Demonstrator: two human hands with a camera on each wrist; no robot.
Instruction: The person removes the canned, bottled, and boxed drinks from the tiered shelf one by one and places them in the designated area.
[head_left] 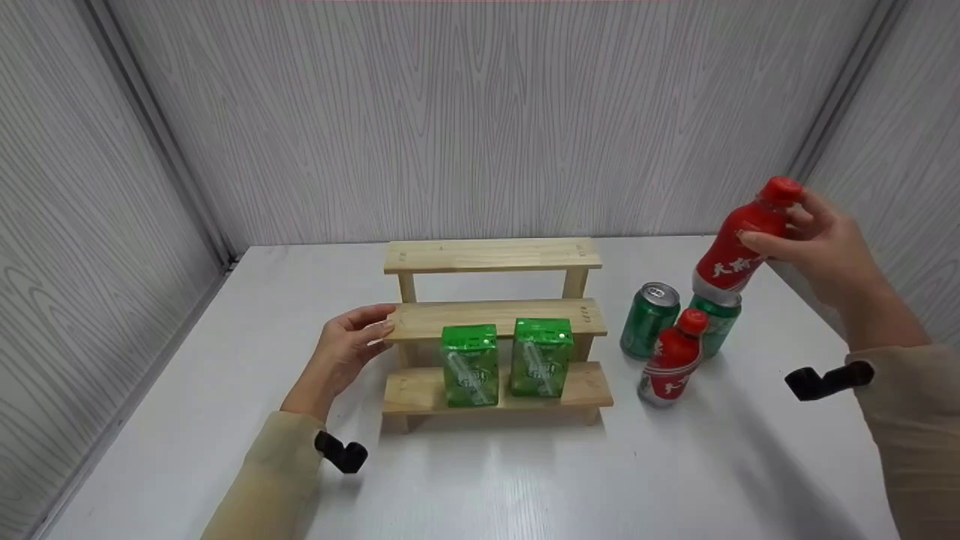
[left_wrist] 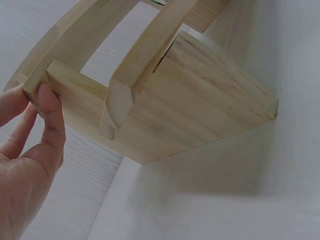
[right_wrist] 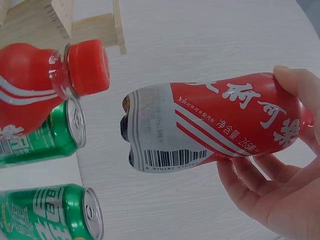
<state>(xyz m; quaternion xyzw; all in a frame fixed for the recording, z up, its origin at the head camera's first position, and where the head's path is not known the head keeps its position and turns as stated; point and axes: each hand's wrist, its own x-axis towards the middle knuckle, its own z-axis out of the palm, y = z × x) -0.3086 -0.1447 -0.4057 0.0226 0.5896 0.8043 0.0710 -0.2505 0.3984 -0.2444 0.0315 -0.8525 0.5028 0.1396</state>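
Observation:
My right hand grips a red soda bottle by its upper part, tilted and raised above the cans. In the right wrist view the bottle's base and barcode show. My left hand pinches the left end of the middle step of a three-tier wooden rack; the left wrist view shows the fingers on the board's end. Two green drink cartons stand upright on the rack's bottom step. A second red bottle stands on the table, right of the rack.
Two green cans, a left can and a right can partly covered by the bottles, stand right of the rack on the white table. Pale wood-grain panels enclose the back and both sides.

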